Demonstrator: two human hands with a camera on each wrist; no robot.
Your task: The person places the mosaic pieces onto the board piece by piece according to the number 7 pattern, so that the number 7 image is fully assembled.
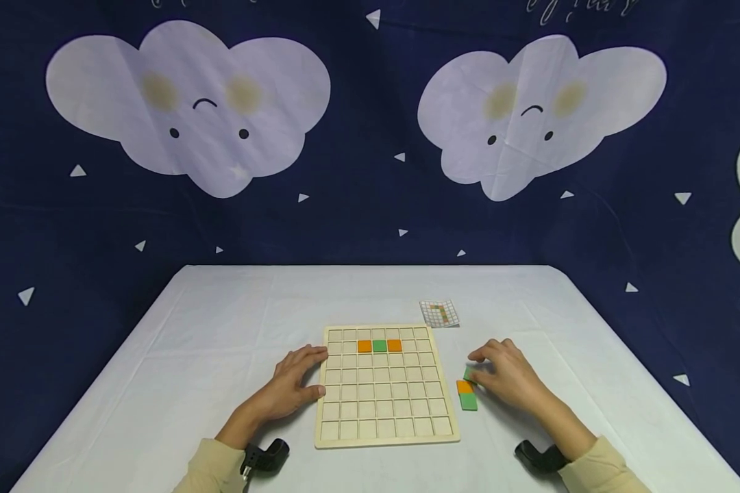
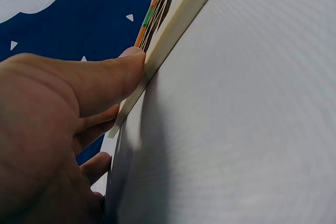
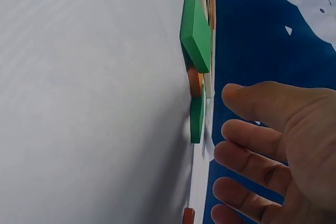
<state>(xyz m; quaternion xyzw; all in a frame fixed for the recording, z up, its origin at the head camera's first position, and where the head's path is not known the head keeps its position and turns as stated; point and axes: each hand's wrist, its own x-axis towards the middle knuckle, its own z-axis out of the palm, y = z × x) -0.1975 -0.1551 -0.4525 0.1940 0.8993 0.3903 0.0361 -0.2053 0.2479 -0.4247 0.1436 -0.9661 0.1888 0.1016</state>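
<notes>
A pale wooden grid board (image 1: 375, 411) lies on the table. In one row near its far edge sit an orange tile (image 1: 364, 346), a green tile (image 1: 379, 346) and another orange tile (image 1: 395, 346). My left hand (image 1: 290, 383) rests against the board's left edge, thumb and fingertips touching it. My right hand (image 1: 508, 375) hovers over loose tiles right of the board, thumb and fingers apart with nothing between them. Beside it lie a green tile (image 1: 469, 402), an orange tile (image 1: 464, 387) and a partly hidden green tile (image 1: 467, 374).
A small paper card (image 1: 440, 313) printed with a coloured grid pattern lies beyond the board's far right corner. One more orange tile (image 3: 189, 216) shows at the bottom of the right wrist view. A white cloth covers the table (image 1: 222, 329); behind hangs a dark blue curtain (image 1: 370, 233).
</notes>
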